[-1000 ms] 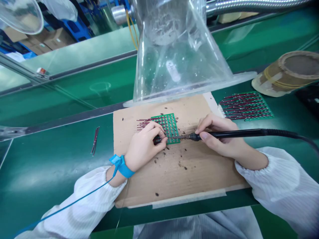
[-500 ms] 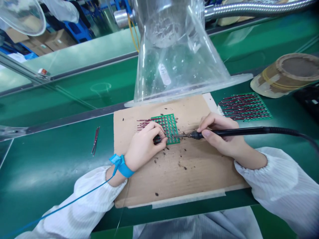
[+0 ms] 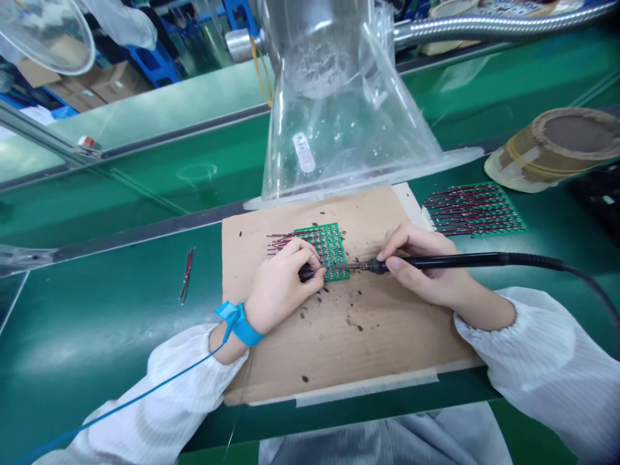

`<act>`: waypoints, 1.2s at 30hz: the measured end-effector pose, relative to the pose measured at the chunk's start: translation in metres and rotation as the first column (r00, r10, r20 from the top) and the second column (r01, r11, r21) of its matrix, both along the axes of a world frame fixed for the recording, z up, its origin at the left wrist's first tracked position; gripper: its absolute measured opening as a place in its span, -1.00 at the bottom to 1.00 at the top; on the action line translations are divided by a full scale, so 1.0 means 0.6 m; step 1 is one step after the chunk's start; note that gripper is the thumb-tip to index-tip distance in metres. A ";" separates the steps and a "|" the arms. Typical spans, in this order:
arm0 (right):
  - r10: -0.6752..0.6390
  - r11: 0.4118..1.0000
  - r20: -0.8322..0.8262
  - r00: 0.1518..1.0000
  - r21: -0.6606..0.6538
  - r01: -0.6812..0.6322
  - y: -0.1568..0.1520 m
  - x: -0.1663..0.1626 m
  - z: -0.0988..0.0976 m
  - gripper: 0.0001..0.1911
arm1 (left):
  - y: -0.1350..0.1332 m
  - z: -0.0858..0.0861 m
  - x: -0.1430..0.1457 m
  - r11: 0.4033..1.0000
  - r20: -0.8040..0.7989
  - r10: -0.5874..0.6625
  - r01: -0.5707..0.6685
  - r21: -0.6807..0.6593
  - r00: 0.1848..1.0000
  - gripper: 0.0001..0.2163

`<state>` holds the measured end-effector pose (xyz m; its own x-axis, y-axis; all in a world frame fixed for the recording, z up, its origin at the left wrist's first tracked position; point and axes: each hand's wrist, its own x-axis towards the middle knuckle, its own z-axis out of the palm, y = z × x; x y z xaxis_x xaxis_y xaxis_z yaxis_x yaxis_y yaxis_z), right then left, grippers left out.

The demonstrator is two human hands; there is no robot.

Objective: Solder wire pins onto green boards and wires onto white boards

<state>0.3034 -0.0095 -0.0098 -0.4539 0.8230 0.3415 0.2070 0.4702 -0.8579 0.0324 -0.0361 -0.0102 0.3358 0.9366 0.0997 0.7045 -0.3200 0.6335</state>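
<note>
A green circuit board point(image 3: 334, 248) with rows of solder points lies on a sheet of brown cardboard, dark red wires point(image 3: 278, 244) sticking out from its left side. My left hand point(image 3: 285, 274), wearing a blue wrist strap point(image 3: 241, 324), rests over the board's lower left with thumb and fingers closed. Something black point(image 3: 306, 272) shows within its grip, too hidden to name. My right hand point(image 3: 421, 261) holds a soldering iron point(image 3: 450, 260) like a pen. The iron's tip is at the board's lower part, close to my left fingertips.
Dark specks dot the cardboard point(image 3: 387, 336). A clear fume hood point(image 3: 349, 142) stands behind it. Further right lie a second wired board point(image 3: 477, 210) and a brown round container point(image 3: 552, 148). A few loose wires point(image 3: 186, 276) lie on the green table to the left.
The soldering iron's tip has shifted slightly left over the board, along with my right hand. My left hand keeps its place on the board.
</note>
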 end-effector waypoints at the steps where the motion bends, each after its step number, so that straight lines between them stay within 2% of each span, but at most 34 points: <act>1: 0.002 1.000 0.006 1.000 0.006 -0.002 0.000 0.000 0.000 -0.93 | 0.000 0.000 0.001 1.000 0.000 0.006 -0.006 -0.002 1.000 -0.88; 8: 0.000 1.000 0.046 0.999 0.030 -0.002 0.000 0.004 -0.003 -0.92 | -0.001 0.005 0.007 0.999 -0.022 0.036 -0.037 -0.019 0.999 -0.87; 17: 0.000 1.000 0.064 0.998 -0.031 0.002 0.001 0.006 -0.003 -0.87 | -0.003 0.005 0.009 0.999 -0.027 0.046 -0.046 0.000 0.999 -0.87; 23: 0.046 0.999 0.044 0.998 0.021 -0.047 0.002 0.007 -0.005 -0.95 | -0.003 0.004 0.011 0.998 -0.030 0.060 -0.060 0.001 0.998 -0.87; 28: 0.057 0.998 0.035 0.998 0.007 -0.057 0.003 0.007 -0.007 -0.95 | -0.003 0.005 0.012 0.998 -0.031 0.060 -0.061 0.000 0.998 -0.87; 32: 0.001 0.998 -0.032 0.999 -0.059 -0.003 0.002 0.009 -0.005 -0.87 | -0.003 0.007 0.011 0.998 -0.034 0.056 -0.056 0.000 0.998 -0.87; 36: -0.083 0.995 -0.095 0.992 -0.064 0.077 0.003 0.009 -0.001 -0.83 | -0.001 0.006 0.009 0.999 -0.033 0.043 -0.043 -0.008 0.999 -0.87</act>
